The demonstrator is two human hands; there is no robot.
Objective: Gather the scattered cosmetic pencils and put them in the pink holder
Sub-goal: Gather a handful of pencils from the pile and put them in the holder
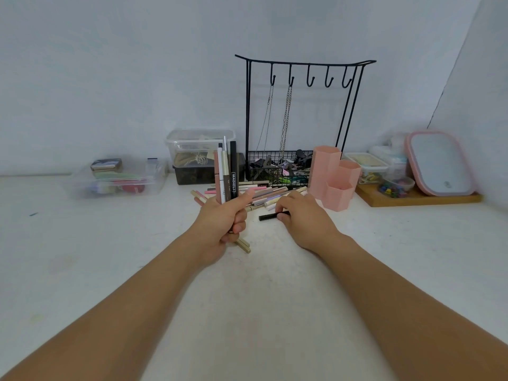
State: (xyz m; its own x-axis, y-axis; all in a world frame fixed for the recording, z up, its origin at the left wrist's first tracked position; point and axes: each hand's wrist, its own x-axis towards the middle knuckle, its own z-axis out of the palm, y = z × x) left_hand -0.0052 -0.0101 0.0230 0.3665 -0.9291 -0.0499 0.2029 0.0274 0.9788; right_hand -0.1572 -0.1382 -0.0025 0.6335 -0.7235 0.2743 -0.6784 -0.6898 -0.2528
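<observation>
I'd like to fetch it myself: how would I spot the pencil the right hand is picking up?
Start at the black hook stand by the wall, then drop to the pink holder at its foot. Just in front, the right hand pinches a black pencil lying flat, alone on the bare table, nearer than the pastel pile.

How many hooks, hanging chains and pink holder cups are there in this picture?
Hooks on the black rack: 5
Chains hanging from hooks: 2
Cups of the pink holder: 3
Total: 10
</observation>
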